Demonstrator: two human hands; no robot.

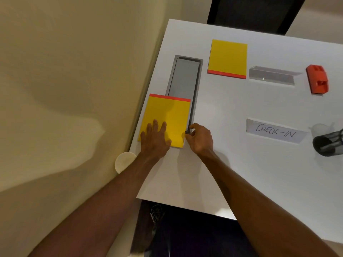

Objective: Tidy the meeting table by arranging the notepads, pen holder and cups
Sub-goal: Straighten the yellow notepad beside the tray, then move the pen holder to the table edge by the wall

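Both forearms reach up from the bottom of the frame to the left side of the bench (213, 182). Just off its edge sits a pale round disc (124, 162); what it is I cannot tell.

Left hand (155, 140) lies flat on the near pad (167, 112), fingers straight and spread, pressing its lower half. Right hand (201, 139) has its fingers curled, thumb and forefinger pinching the pad's right edge by the lower corner. This yellow pad, red strip at its top, sits left of centre along the bench's edge, and its upper right part covers the low end of a grey hatch (185, 76).

My reading is that this pad is being squared up. The next move likely calls for sliding it off the hatch while the flat hand steadies it.

At the right edge, past a CHECK-IN sign (274, 132), the pen holder (328, 143) lies on its side and will need standing up. A clear cup (319, 128) seems to touch it, but that spot is blurred.

Higher up, the far pad (228, 58) lies beside the hatch's top.
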